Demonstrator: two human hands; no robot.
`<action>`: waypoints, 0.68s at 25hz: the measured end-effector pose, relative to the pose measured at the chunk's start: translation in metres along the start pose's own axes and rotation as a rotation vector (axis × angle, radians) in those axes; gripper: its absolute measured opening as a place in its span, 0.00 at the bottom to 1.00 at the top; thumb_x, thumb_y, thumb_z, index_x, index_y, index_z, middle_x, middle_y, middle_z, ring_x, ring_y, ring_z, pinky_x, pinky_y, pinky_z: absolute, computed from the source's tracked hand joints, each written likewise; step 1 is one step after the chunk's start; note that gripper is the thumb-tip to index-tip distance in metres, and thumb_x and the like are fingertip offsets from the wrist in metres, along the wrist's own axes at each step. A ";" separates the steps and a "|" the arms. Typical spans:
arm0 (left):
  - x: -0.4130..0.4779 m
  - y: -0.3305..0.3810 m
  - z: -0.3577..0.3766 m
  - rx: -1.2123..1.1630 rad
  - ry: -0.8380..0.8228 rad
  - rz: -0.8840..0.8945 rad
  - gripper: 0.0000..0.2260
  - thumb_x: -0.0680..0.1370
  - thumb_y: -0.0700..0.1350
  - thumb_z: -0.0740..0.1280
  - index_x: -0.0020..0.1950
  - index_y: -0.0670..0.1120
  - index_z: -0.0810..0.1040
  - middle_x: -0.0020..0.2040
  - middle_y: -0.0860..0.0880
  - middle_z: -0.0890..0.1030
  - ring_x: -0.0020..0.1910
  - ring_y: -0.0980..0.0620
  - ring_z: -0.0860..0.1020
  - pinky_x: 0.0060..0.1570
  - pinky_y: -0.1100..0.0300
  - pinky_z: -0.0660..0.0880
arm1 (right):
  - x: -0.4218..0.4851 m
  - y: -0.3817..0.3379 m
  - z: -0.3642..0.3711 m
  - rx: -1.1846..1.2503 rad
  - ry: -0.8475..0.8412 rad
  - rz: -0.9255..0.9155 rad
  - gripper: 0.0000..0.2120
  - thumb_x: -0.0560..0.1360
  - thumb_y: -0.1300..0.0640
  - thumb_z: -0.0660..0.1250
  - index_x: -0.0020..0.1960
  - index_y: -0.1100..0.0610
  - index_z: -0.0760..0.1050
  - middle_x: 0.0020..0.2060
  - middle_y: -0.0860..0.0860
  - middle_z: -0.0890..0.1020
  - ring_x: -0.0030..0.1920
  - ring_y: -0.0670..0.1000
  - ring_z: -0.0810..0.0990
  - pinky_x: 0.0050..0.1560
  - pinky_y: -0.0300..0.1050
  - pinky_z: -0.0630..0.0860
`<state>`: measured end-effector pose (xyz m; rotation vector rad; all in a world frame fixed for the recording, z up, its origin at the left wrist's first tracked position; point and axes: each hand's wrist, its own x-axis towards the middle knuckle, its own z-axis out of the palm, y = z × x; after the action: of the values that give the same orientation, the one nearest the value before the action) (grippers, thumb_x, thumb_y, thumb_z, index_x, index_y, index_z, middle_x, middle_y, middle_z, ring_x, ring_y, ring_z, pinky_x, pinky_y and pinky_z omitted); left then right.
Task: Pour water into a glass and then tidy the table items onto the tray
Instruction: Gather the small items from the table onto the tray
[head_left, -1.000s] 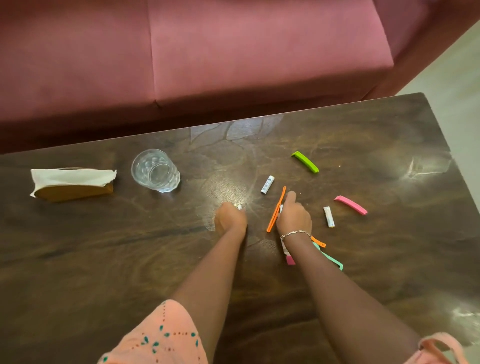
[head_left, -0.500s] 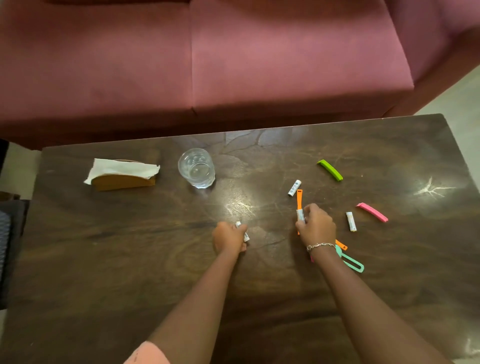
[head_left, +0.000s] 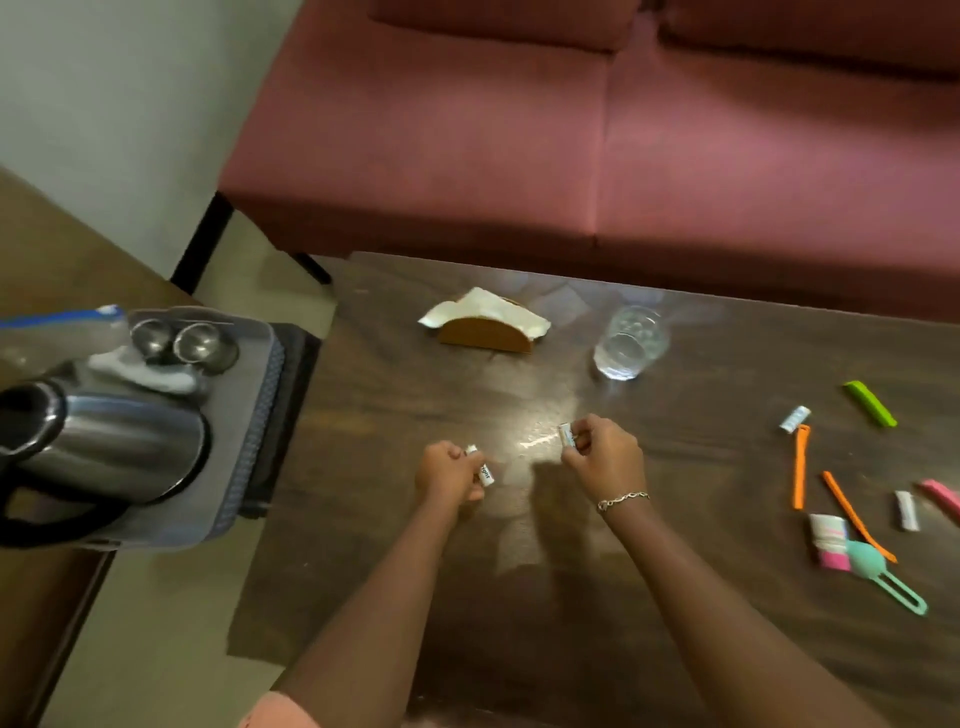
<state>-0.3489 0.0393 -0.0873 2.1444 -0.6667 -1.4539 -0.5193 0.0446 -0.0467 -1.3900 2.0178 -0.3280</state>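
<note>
Left hand (head_left: 447, 470) curled, thumb and fingers pinching a small white sachet (head_left: 483, 470), its printed end poking out toward the right hand (head_left: 605, 457). Right hand curled too, pinching a second sachet (head_left: 567, 435) at the fingertips, bracelet at the wrist. Both over the dark wooden table (head_left: 519, 597), apart from each other. Just beyond the right hand, a clear glass (head_left: 631, 343), upright; beyond the left hand, a wooden napkin holder (head_left: 485, 332) with a white napkin. Well to the left of the left hand, past the table's edge, a grey tray (head_left: 249, 415) bearing a steel kettle (head_left: 104, 452) and two steel cups (head_left: 200, 343) (all rather blurred). Well to the right of the right hand, loose on the table: a third sachet (head_left: 795, 418), a green clip (head_left: 870, 404), two orange strips (head_left: 800, 467), a pink-and-white packet (head_left: 829, 541) touching a teal looped tool (head_left: 883, 577), a fourth sachet (head_left: 906, 510), a pink clip (head_left: 943, 496) at the frame's edge.
</note>
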 end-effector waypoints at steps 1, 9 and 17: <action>0.008 -0.002 -0.025 -0.030 0.029 0.000 0.17 0.72 0.34 0.66 0.29 0.46 0.62 0.28 0.44 0.73 0.13 0.58 0.69 0.20 0.63 0.72 | 0.000 -0.022 0.016 -0.003 -0.021 -0.033 0.09 0.69 0.62 0.67 0.49 0.62 0.77 0.45 0.58 0.82 0.47 0.58 0.79 0.47 0.48 0.73; 0.061 -0.034 -0.218 -0.266 0.337 -0.044 0.15 0.72 0.36 0.67 0.30 0.45 0.64 0.32 0.41 0.76 0.17 0.58 0.73 0.34 0.53 0.79 | -0.001 -0.174 0.135 -0.086 -0.233 -0.259 0.07 0.71 0.59 0.66 0.46 0.61 0.78 0.40 0.56 0.84 0.45 0.59 0.80 0.42 0.45 0.72; 0.142 -0.085 -0.325 -0.307 0.401 -0.368 0.08 0.72 0.35 0.67 0.46 0.30 0.77 0.32 0.37 0.78 0.14 0.52 0.73 0.20 0.59 0.76 | -0.014 -0.277 0.249 -0.201 -0.462 -0.543 0.08 0.70 0.60 0.65 0.48 0.59 0.77 0.43 0.56 0.83 0.45 0.57 0.80 0.46 0.49 0.77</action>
<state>0.0127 0.0504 -0.1327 2.2827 0.0956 -1.1416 -0.1531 -0.0160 -0.0791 -1.9276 1.3082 -0.0219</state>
